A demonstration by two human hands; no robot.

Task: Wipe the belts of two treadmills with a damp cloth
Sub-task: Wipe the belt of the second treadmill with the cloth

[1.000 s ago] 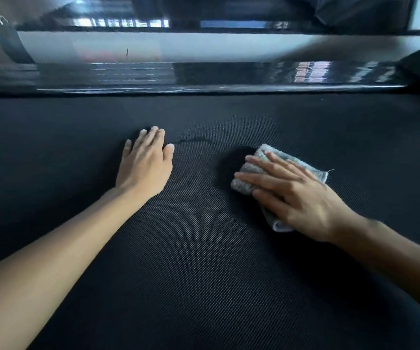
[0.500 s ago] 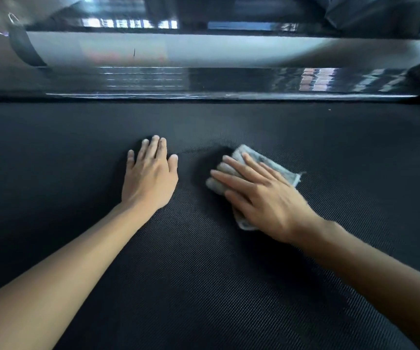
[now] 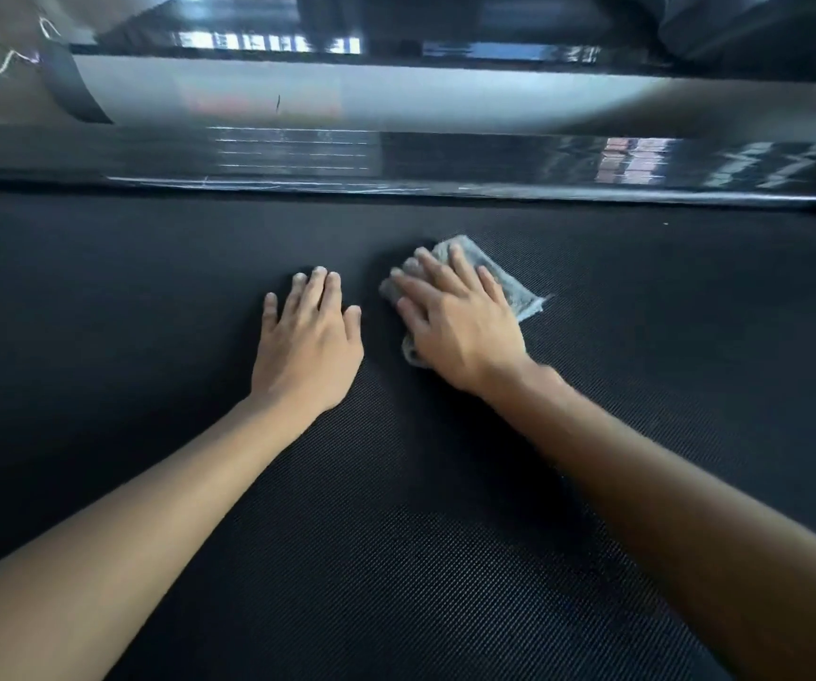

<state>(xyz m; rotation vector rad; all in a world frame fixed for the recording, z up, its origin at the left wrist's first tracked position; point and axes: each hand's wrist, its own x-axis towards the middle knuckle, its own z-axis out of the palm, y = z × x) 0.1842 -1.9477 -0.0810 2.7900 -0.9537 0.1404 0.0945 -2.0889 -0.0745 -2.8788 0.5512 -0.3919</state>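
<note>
Right hand flat on the grey cloth, fingers straight, pressing it onto the black belt approx mid-width. Left hand just beside it — palm down, fingers relaxed, holding nothing. Glossy side rail behind.

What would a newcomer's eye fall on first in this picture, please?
Two bare forearms reach onto the dark woven treadmill belt. At centre the right hand presses a grey cloth flat; the left hand rests flat beside it, not touching. A glossy black rail with reflections runs along the belt's far edge.
</note>
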